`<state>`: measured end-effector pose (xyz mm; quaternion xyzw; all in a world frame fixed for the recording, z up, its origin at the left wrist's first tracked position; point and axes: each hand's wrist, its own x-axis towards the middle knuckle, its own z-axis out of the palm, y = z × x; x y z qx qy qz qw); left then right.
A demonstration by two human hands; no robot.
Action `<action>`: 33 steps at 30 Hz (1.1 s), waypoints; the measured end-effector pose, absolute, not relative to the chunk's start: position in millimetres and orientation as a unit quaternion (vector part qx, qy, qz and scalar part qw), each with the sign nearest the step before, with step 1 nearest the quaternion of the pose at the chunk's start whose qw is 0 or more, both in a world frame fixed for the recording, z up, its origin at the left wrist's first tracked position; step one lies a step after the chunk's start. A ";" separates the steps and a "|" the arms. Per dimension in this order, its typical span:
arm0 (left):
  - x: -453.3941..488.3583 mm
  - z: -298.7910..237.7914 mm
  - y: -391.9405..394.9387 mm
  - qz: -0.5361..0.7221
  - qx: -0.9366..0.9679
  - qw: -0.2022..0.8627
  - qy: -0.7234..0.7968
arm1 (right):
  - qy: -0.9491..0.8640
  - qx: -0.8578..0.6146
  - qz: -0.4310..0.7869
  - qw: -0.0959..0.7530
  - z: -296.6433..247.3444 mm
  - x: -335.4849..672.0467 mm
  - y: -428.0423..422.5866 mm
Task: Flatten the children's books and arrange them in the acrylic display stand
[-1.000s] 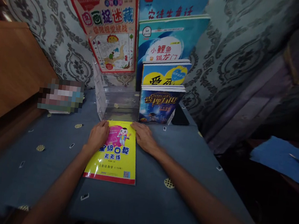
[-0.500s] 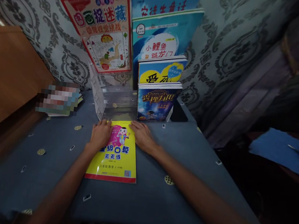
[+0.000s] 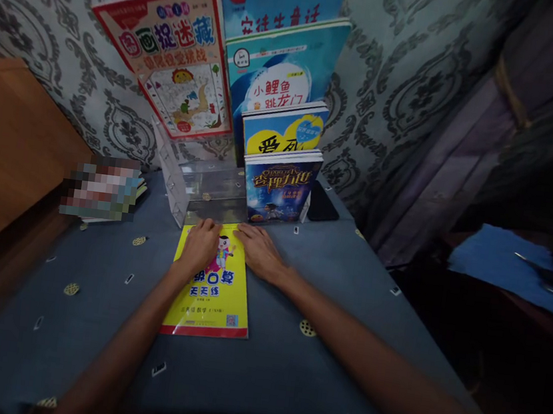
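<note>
A yellow exercise book [image 3: 216, 310] with a red bottom edge lies flat on the cloth-covered table, its cover facing up. My left hand [image 3: 201, 248] rests on the upper left of the cover, fingers pointing toward the far edge, hiding part of the picture and title. At the top right corner, my right hand [image 3: 261, 252] lies with its fingers stretched over the book. Neither hand is wrapped round it. Just beyond the book stands a clear acrylic book rack [image 3: 169, 174]; its near tiers on the left show bare plastic.
The rack holds a red-bordered book [image 3: 184, 95], a teal book [image 3: 283, 67], a yellow-and-blue book [image 3: 285, 134] and a dark blue book [image 3: 281, 187]. A pile of books [image 3: 101, 192] lies left, a black flat object [image 3: 324, 206] right of the rack. Patterned wallpaper is behind.
My left hand has slid right across the cover, covering more of the cartoon. The right hand stays at the top right corner. The whole view has shifted slightly.
</note>
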<state>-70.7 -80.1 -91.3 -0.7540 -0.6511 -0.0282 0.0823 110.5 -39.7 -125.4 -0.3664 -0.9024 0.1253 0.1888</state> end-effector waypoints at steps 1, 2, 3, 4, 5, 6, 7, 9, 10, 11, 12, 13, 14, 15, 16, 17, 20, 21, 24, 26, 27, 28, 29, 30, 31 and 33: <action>-69.0 -92.2 -77.9 -0.035 -0.761 0.078 -0.644 | -0.901 -0.370 0.124 0.189 -124.2 110.6 -40.3; -67.2 -93.0 -75.7 -0.041 -0.767 0.074 -0.636 | -0.900 -0.373 0.123 0.191 -122.9 110.6 -40.8; -65.4 -93.5 -73.5 -0.045 -0.773 0.070 -0.629 | -0.898 -0.376 0.122 0.192 -121.5 110.6 -41.3; -63.5 -94.1 -71.4 -0.047 -0.778 0.066 -0.623 | -0.897 -0.379 0.123 0.192 -120.1 110.6 -41.8; -61.5 -94.7 -69.4 -0.048 -0.784 0.062 -0.616 | -0.895 -0.384 0.123 0.190 -118.6 110.5 -42.1; -59.5 -95.3 -67.6 -0.049 -0.789 0.059 -0.610 | -0.893 -0.390 0.123 0.186 -117.1 110.4 -42.3; -57.6 -96.3 -66.2 -0.049 -0.794 0.057 -0.604 | -0.891 -0.399 0.122 0.181 -115.7 110.3 -42.4; -54.3 -98.8 -64.4 -0.051 -0.799 0.056 -0.597 | -0.883 -0.422 0.115 0.173 -113.0 110.1 -42.7; -53.2 -100.5 -64.1 -0.052 -0.800 0.057 -0.596 | -0.878 -0.434 0.111 0.170 -111.7 110.1 -42.9; -52.5 -102.3 -64.1 -0.054 -0.799 0.059 -0.596 | -0.874 -0.444 0.108 0.166 -110.4 110.1 -43.2; -52.3 -104.1 -64.3 -0.055 -0.798 0.061 -0.598 | -0.870 -0.453 0.106 0.161 -109.0 110.2 -43.6; -52.4 -106.0 -64.5 -0.057 -0.796 0.063 -0.599 | -0.868 -0.459 0.104 0.156 -107.7 110.2 -44.1; -52.7 -107.7 -64.8 -0.059 -0.795 0.066 -0.600 | -0.867 -0.464 0.103 0.151 -106.3 110.1 -44.7; -53.1 -109.2 -65.0 -0.063 -0.794 0.067 -0.601 | -0.866 -0.468 0.103 0.144 -105.0 110.0 -45.2; -53.2 -110.3 -65.1 -0.066 -0.794 0.068 -0.601 | -0.865 -0.472 0.103 0.138 -103.8 109.7 -45.5; -53.1 -110.9 -65.2 -0.068 -0.793 0.069 -0.601 | -0.864 -0.474 0.103 0.133 -102.9 109.4 -45.5; -51.0 -110.3 -65.2 -0.061 -0.788 0.068 -0.608 | -0.864 -0.478 0.101 0.125 -101.8 108.5 -44.2; -50.0 -109.4 -65.4 -0.057 -0.786 0.068 -0.612 | -0.863 -0.478 0.100 0.126 -102.1 108.4 -43.4; -48.8 -106.9 -66.6 -0.055 -0.782 0.066 -0.618 | -0.865 -0.473 0.099 0.133 -104.9 109.8 -41.9; -50.4 -106.4 -67.4 -0.063 -0.781 0.060 -0.618 | -0.871 -0.461 0.098 0.141 -108.0 112.4 -42.4; -51.6 -106.6 -67.6 -0.069 -0.782 0.056 -0.617 | -0.874 -0.453 0.098 0.145 -109.9 114.1 -43.1; -53.0 -107.1 -67.6 -0.075 -0.783 0.051 -0.615 | -0.878 -0.445 0.097 0.148 -111.9 115.9 -43.9; -54.2 -107.6 -67.5 -0.081 -0.785 0.047 -0.613 | -0.881 -0.438 0.097 0.151 -114.1 117.8 -44.7; -55.1 -108.2 -67.3 -0.085 -0.786 0.043 -0.611 | -0.884 -0.430 0.097 0.152 -116.3 119.4 -45.5; -55.5 -108.6 -67.0 -0.087 -0.786 0.040 -0.611 | -0.887 -0.425 0.096 0.153 -118.4 120.7 -46.0; -55.1 -108.8 -66.6 -0.087 -0.783 0.038 -0.615 | -0.890 -0.417 0.092 0.158 -121.8 122.0 -46.4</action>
